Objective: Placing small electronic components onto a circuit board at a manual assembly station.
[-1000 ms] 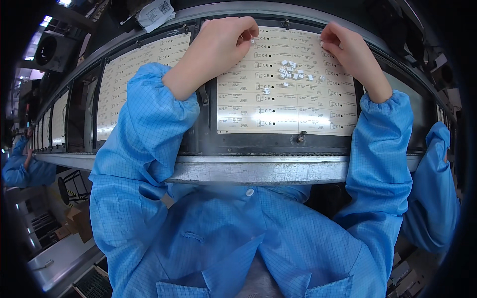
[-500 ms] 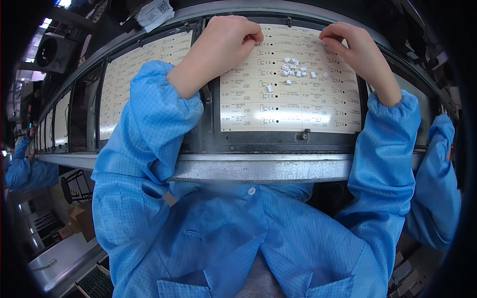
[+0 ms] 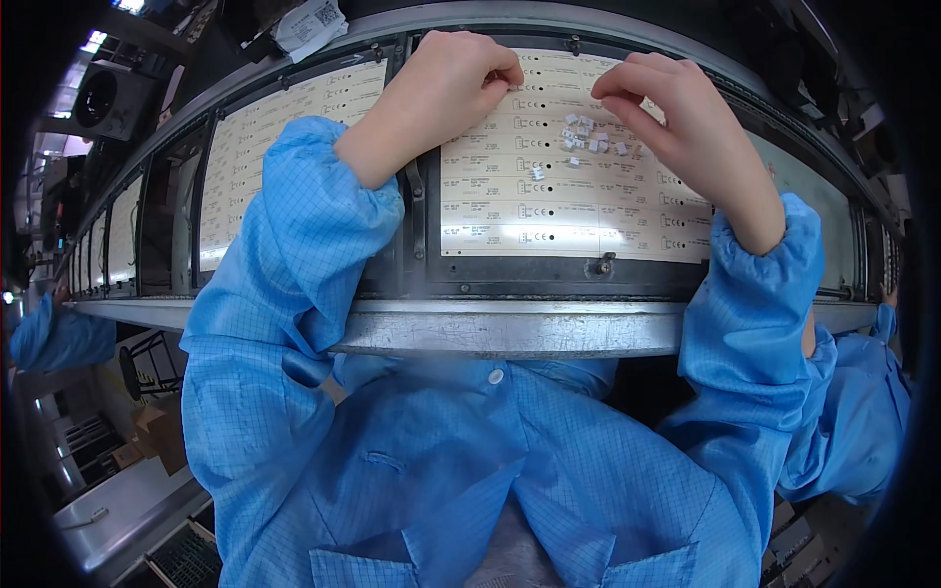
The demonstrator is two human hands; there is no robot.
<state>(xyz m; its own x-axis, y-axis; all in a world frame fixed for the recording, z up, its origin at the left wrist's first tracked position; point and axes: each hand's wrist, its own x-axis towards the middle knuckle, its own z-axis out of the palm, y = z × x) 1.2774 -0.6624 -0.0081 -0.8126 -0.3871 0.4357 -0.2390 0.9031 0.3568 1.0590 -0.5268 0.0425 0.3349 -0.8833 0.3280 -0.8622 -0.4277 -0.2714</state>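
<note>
A: State the position of the white parts.
B: A loose cluster of small white parts (image 3: 582,135) lies on the printed panel (image 3: 485,188), right of its middle column of black dots. One separate white piece (image 3: 537,173) lies lower and to the left, apart from the cluster.

A: Condition of the left hand (image 3: 453,84)?
B: Fingers curled, thumb and index drawn close together at the panel's upper left. Whether a part sits between the tips, I cannot tell.

A: And the right hand (image 3: 683,110)?
B: Partly open, thumb and fingers slightly parted, gripping nothing that I can see. Its tips are above and just beside the cluster.

A: Surroundings?
B: A dark frame (image 3: 510,275) borders the panel; a metal rail (image 3: 520,328) runs along the near side. A second printed panel (image 3: 284,137) lies to the left.
</note>
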